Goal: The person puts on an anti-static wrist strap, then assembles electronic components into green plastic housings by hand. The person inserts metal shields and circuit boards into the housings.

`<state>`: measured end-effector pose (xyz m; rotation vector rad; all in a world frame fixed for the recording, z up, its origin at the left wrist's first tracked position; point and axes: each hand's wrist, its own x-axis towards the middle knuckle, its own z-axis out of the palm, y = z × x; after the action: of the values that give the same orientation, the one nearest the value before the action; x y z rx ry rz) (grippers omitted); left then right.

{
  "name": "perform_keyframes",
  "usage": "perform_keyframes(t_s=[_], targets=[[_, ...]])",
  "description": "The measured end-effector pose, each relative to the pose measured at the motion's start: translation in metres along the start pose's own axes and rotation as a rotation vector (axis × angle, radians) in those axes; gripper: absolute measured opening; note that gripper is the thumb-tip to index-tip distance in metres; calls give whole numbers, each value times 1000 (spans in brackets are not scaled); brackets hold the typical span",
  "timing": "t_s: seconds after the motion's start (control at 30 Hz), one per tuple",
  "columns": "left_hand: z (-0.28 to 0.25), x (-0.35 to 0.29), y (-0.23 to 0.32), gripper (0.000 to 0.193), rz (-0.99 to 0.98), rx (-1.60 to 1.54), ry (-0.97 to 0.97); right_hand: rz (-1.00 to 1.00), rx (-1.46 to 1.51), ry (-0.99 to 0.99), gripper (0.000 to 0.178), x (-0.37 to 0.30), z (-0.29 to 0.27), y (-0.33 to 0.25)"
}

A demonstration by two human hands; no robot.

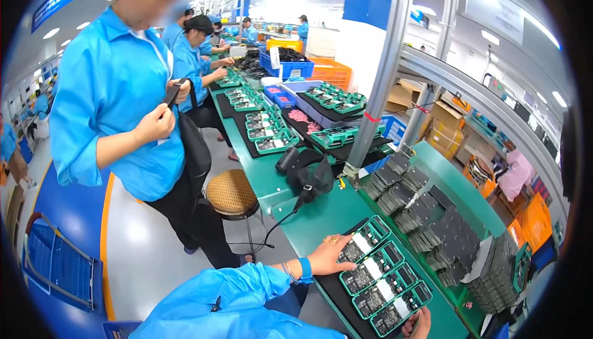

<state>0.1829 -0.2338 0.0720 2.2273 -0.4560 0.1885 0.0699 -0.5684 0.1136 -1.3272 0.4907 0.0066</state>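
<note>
Several green frames [403, 259] holding dark circuit boards with white labels stand in a row on a black mat [333, 292], at the front of the green bench. My left hand [330, 255] grips the far left end of the row, its thumb over a board and its other fingers by the frame's edge. At the near right end my right hand [418, 325] curls round the corner of the nearest frame [395, 311]; part of this hand is hidden by the picture's lower rim.
Stacks of thin dark grey plates [441, 225] fill the right of the bench. Beyond my left hand lie a black strapped device [312, 178] and its cable. A metal post [383, 79] rises behind. A co-worker [123, 92] stands at left beside a round stool [231, 192]; more framed boards [269, 132] line the bench.
</note>
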Motion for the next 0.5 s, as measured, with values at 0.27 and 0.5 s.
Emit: perform_keyframes(t_s=[0.27,0.5], targets=[[3,-42,17,123,103,179,-63,52,-108,-40,28,-13,-15,6],[-6,-27,35,113,63,266,19,2,-32,-11,28,-11,-1,12]])
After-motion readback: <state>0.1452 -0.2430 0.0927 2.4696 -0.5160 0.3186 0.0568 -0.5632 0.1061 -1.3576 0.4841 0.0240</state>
